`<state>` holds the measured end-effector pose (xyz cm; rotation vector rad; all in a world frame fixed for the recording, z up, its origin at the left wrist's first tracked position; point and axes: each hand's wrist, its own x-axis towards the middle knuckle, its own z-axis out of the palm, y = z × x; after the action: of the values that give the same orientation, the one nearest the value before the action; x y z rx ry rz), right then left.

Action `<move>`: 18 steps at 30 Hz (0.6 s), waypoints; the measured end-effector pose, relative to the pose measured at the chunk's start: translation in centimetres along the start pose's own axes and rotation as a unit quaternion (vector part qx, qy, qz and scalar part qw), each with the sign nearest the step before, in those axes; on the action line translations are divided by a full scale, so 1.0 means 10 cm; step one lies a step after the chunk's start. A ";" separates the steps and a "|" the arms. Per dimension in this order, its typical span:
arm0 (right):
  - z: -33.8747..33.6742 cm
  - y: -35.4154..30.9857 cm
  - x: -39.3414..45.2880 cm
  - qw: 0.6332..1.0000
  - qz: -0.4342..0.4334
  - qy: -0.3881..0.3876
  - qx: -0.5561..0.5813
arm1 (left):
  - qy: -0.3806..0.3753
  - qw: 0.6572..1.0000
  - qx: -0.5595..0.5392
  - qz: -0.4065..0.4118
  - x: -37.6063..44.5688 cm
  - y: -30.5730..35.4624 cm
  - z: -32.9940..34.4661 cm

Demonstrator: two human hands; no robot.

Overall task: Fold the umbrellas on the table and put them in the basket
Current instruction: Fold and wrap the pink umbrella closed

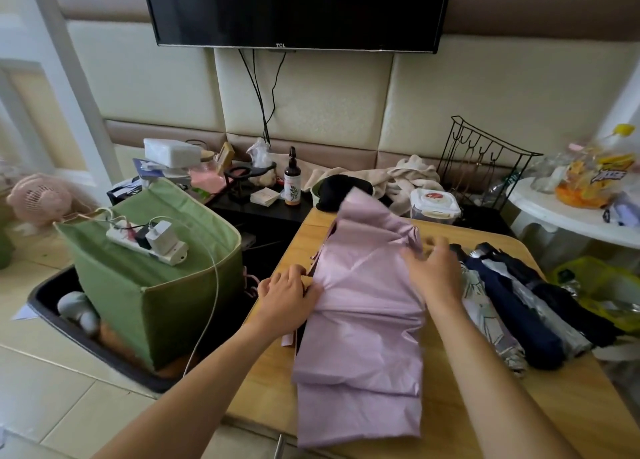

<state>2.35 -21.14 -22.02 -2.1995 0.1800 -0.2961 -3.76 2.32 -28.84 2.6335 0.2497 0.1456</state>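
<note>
A lilac umbrella (pixel 360 306) lies lengthwise on the wooden table (pixel 568 399), its canopy loose and creased. My left hand (pixel 287 299) holds the canopy's left edge about halfway along, fingers curled on the fabric. My right hand (pixel 434 268) pinches a fold at the canopy's right side near the far end; its fingers are blurred. To the right lie a floral umbrella (pixel 485 320), a navy umbrella (pixel 516 309) and a dark umbrella (pixel 568 306), side by side. The green fabric basket (pixel 156 285) stands left of the table on the floor.
A white power strip (pixel 147 242) with a charger and cable sits across the basket's top. A black tray (pixel 55 313) holds the basket. Bottles, a lidded box (pixel 435 205), towels and a wire rack (pixel 481 160) crowd the far side. A white side table (pixel 568 216) stands at right.
</note>
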 end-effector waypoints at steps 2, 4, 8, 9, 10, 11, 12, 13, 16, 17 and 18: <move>0.05 0.04 -0.05 0.987 -0.037 0.145 -0.066 | 0.049 0.998 -0.042 -0.021 -0.01 0.02 -0.01; 0.06 0.03 -0.09 0.969 -0.216 0.113 -0.041 | 0.109 0.992 -0.063 -0.031 -0.01 0.01 -0.02; 0.15 -0.02 -0.29 0.897 -0.260 -0.305 -0.188 | 0.187 0.981 -0.046 0.019 -0.04 -0.01 -0.08; 0.23 0.05 -0.33 0.872 -0.255 -0.323 -0.265 | 0.186 0.981 -0.044 0.029 -0.06 -0.01 -0.10; 0.30 0.11 -0.39 0.864 -0.257 -0.302 -0.310 | 0.181 0.982 -0.042 0.033 -0.08 -0.01 -0.10; 0.35 0.17 -0.43 0.871 -0.259 -0.270 -0.319 | 0.177 0.983 -0.040 0.031 -0.10 -0.01 -0.11; 0.39 0.19 -0.45 0.882 -0.256 -0.243 -0.313 | 0.176 0.983 -0.039 0.025 -0.12 -0.02 -0.11; 0.42 0.18 -0.45 0.888 -0.247 -0.232 -0.310 | 0.176 0.983 -0.039 0.019 -0.15 -0.02 -0.11; 0.44 0.11 -0.40 0.866 -0.221 -0.277 -0.354 | 0.172 0.984 -0.035 -0.010 -0.21 -0.05 -0.13; 0.43 0.10 -0.38 0.855 -0.219 -0.301 -0.360 | 0.167 0.985 -0.035 -0.022 -0.22 -0.07 -0.14; 0.41 0.10 -0.35 0.848 -0.217 -0.323 -0.360 | 0.162 0.986 -0.036 -0.032 -0.23 -0.08 -0.15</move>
<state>0.08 -17.79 -25.72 -2.9321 -0.7015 0.3493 -6.33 3.25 -28.08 2.5158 0.4297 0.5522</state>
